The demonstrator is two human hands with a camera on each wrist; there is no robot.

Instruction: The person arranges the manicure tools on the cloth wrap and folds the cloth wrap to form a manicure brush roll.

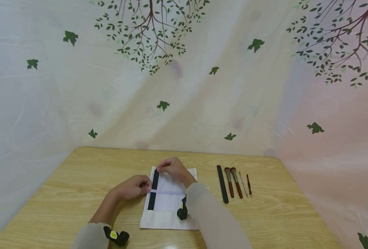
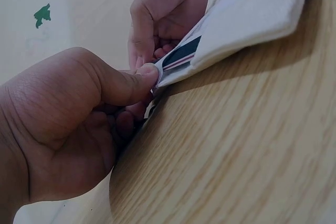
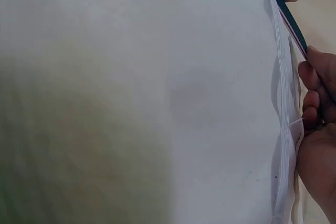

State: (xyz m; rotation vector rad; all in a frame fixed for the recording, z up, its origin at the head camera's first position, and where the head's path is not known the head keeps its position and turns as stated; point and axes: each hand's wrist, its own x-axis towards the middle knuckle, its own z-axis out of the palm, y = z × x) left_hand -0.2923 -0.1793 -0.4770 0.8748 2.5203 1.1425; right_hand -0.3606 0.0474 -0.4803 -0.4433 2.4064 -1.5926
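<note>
A white cloth tool case (image 1: 171, 204) lies unfolded on the table, crossed by a white elastic band (image 1: 170, 192). A black nail file (image 1: 151, 201) runs along its left side, passing under the band, its lower end reaching the bottom pocket (image 1: 165, 220). My right hand (image 1: 175, 170) pinches the file's upper end between thumb and fingers. At the case's left edge, my left hand (image 1: 133, 187) pinches the elastic beside the file, thumb on top in the left wrist view. That view also shows pinkish layers along the file's edge (image 2: 181, 59).
Right of the case, a second black nail file (image 1: 222, 185), two brushes with reddish-brown handles (image 1: 237, 186) and two thin tools (image 1: 249, 185) lie in a row on the wooden table (image 1: 280, 207). A cloth backdrop (image 1: 184, 131) hangs behind the table's far edge.
</note>
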